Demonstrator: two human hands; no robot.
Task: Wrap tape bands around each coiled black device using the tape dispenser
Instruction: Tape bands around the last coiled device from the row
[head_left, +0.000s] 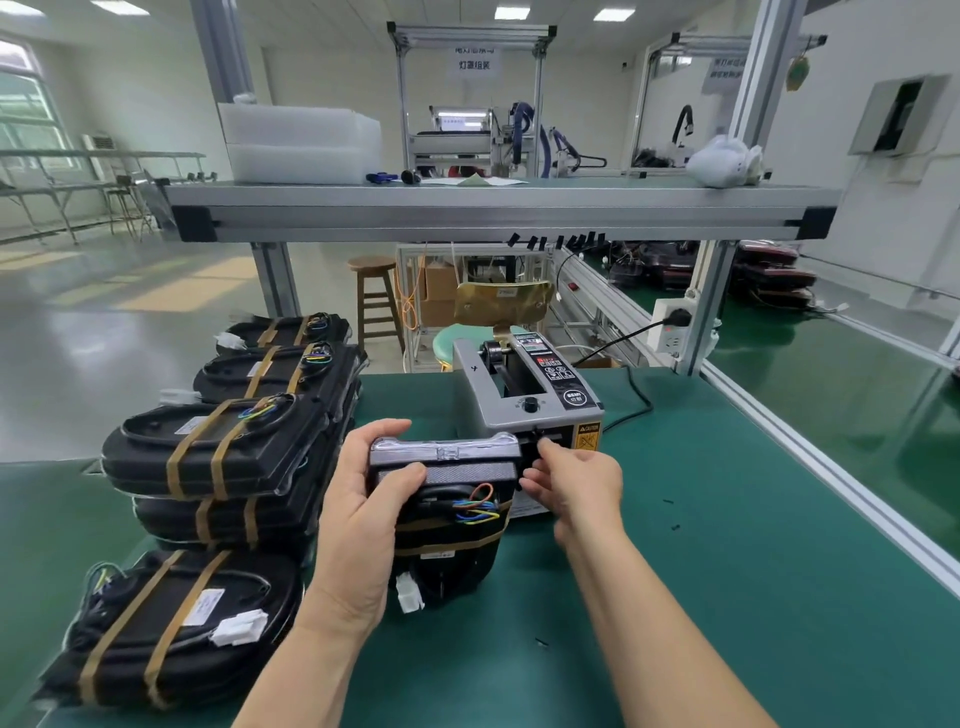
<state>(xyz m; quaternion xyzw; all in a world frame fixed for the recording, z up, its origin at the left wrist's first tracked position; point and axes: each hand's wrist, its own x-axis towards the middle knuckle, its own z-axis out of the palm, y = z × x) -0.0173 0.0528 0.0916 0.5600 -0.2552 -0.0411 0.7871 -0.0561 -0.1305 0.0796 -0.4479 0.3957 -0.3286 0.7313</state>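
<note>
In the left hand (358, 499), a black device (447, 514), tan-banded, coloured wires on top.

Factory assembly hall, green-matted workbench (727, 519), aluminium-frame stations (470, 104), stacked banded devices (218, 447)

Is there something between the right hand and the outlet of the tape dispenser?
Nothing visible. The right hand is at the outlet of the tape dispenser; the left hand holds the black device beside it.
</note>
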